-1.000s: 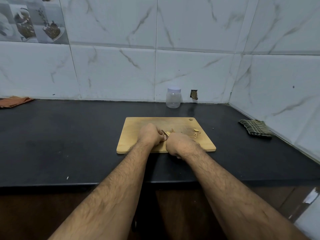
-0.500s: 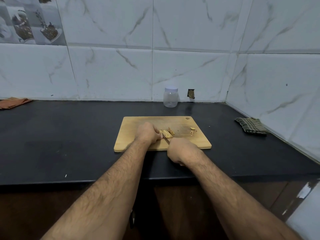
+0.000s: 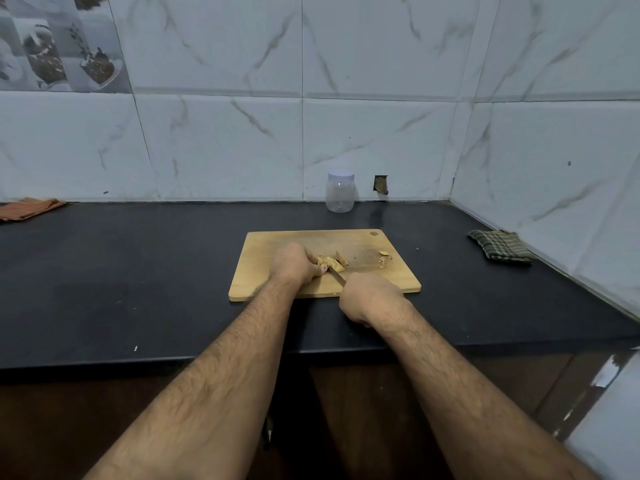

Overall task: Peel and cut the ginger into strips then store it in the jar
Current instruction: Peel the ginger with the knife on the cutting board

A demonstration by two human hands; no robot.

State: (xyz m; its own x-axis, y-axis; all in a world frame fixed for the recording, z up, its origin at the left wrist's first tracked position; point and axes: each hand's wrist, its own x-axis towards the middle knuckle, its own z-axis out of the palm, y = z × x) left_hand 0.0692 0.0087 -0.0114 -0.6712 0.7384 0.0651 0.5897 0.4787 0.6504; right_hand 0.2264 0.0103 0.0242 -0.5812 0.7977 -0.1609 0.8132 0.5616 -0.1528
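A wooden cutting board lies on the black counter. Pale ginger pieces sit near its middle. My left hand rests on the board with curled fingers and holds the ginger at its left end. My right hand grips a knife at the board's near edge; only a short piece of blade shows, pointing at the ginger. Small ginger scraps lie at the board's right. A clear plastic jar with a pale lid stands against the back wall.
A green checked cloth lies at the right by the side wall. An orange cloth lies at the far left. The counter's front edge runs below my forearms. Tiled walls close the back and right.
My right hand has drawn back toward the board's near edge, uncovering the ginger pieces. My left hand has stayed on the ginger.
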